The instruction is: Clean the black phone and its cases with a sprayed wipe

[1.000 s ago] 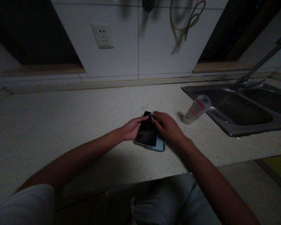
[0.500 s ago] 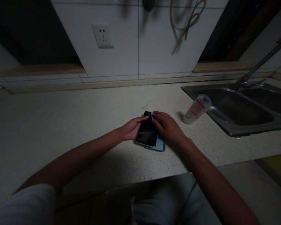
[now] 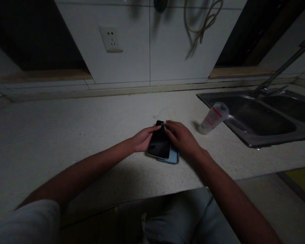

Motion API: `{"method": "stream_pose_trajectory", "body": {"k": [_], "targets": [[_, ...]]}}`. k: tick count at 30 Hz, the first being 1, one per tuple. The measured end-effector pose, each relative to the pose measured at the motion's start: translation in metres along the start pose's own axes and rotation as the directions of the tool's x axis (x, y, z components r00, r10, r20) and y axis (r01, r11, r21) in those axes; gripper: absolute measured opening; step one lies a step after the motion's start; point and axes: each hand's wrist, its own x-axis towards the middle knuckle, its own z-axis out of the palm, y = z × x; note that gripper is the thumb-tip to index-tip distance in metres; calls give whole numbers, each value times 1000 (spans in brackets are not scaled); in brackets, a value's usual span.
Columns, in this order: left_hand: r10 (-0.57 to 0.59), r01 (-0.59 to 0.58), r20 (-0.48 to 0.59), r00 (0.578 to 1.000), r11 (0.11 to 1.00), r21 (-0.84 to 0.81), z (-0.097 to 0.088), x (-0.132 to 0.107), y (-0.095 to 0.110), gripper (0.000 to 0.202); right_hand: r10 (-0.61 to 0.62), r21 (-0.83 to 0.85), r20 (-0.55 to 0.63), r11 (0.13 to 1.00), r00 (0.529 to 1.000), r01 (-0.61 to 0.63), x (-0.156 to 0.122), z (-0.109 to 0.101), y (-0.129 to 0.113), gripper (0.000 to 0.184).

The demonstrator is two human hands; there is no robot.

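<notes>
A black-screened smartphone (image 3: 159, 145) lies face up over a light blue phone case (image 3: 174, 156), whose lower right part shows from beneath it. My left hand (image 3: 143, 138) grips the phone's left edge, the thumb lying across the upper screen. On the other side, my right hand (image 3: 182, 135) is curled over the phone's upper right edge and the case. Its fingertips meet near the top of the phone by the left thumb. Whatever lies under the right palm is hidden.
A clear plastic cup (image 3: 213, 118) with red print leans on the rim of the steel sink (image 3: 244, 135) at right. The pale countertop (image 3: 104, 118) runs along a tiled wall with a socket (image 3: 111, 39) and a hanging looped cord (image 3: 203, 30).
</notes>
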Motion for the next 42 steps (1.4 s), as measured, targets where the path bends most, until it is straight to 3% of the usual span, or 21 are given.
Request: {"method": "stream_pose_trajectory", "body": {"k": [42], "targets": [[-6,6,4,1000,1000,16,1,-1,0,38,-7,-23,5,1000,1000,7,-1,0,0,37]]}}
